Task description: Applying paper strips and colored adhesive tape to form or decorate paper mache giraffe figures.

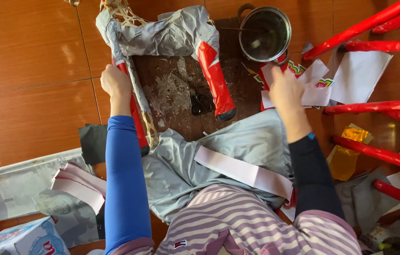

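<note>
Gripping a red frame leg (134,111), left hand (116,82); right hand (285,89) (grip perhaps holding white paper (314,87)).

A craft workspace set up on the floor of a home. Glossy brown floor tiles (30,71) carry a worn wooden board (176,89), on which stands a woven cane frame (124,14) partly covered in grey and red paper. A metal pot (264,34), black scissors (200,101), scattered paper scraps (358,75) and red-wrapped sticks (374,153) surround it.
</note>
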